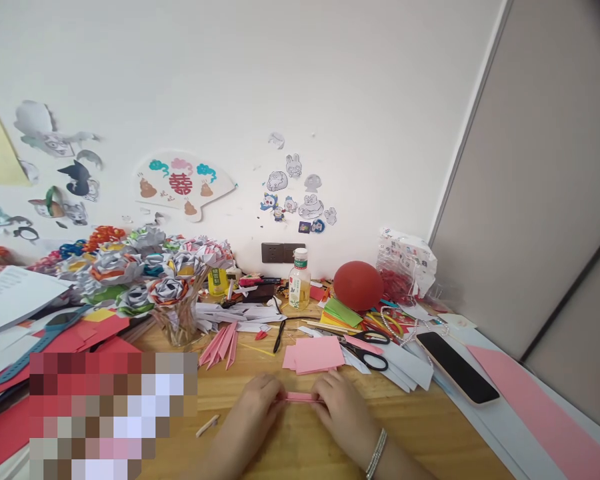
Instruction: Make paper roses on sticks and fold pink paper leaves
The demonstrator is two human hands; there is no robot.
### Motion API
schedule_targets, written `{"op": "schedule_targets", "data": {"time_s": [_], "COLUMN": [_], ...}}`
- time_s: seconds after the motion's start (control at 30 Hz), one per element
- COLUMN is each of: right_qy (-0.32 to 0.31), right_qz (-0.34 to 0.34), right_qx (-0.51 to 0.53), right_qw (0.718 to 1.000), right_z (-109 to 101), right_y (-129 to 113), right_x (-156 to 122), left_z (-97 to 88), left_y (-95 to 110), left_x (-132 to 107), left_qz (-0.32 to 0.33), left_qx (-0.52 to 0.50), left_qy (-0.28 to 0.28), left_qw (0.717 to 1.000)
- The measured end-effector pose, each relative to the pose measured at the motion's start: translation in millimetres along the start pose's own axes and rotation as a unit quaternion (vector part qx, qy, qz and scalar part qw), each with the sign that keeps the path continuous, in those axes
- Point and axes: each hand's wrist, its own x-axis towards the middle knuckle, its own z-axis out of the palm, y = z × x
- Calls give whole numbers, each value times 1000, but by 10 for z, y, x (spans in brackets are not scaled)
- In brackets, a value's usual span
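A narrow folded strip of pink paper (300, 397) lies level between my two hands, low over the wooden table. My left hand (260, 403) pinches its left end, and my right hand (337, 403) has its fingers closed on the right end. The fingertips cover both ends of the strip. Just beyond it sits a small stack of pink paper squares (314, 355). Several folded pink paper pieces (221, 345) lie in a fan farther left.
Black-handled scissors (373, 350) and a phone (457, 368) lie to the right. Behind stand a bottle (299, 280), a red balloon (359, 285) and a container of paper flowers (175, 320). A short stick (207, 426) lies left of my left hand. Part of the lower left is pixelated.
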Motion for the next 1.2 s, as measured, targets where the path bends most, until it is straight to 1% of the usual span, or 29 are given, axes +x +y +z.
{"op": "schedule_targets", "data": {"time_s": [0.17,0.37,0.47,0.57,0.7,0.73,0.83,0.9,1.03,1.13,1.2], "right_qy": [17,31,35,50,65,65,64,52,16,41,47], "right_qz": [22,53,60,64,78,72,26,13,25,30,29], "right_qx": [48,99,121,143,207,221,228,247,316,293,275], "right_qw": [998,993,990,986,973,970,971,967,948,955,960], "right_z": [-67,-102,-122,-125,-92,-84,-71,-70,-66,-64,-63], "right_y": [-8,4,8,26,71,79,87,90,125,156,173], "right_x": [3,13,20,26,30,29,26,27,45,56,57], "left_z": [37,62,61,47,18,14,17,30,56,47,-6], "left_y": [-37,-65,-58,-37,-9,-11,-57,-113,-191,-189,-197], "left_x": [-33,-18,-18,-30,-45,-43,-22,2,33,33,36], "left_qz": [50,80,97,111,118,115,94,81,64,66,77], "left_qx": [-28,-44,-51,-53,-56,-56,-49,-40,-15,14,46], "left_qy": [77,106,120,128,117,109,87,82,71,60,75], "left_qw": [995,990,987,984,984,986,990,993,995,996,993]}}
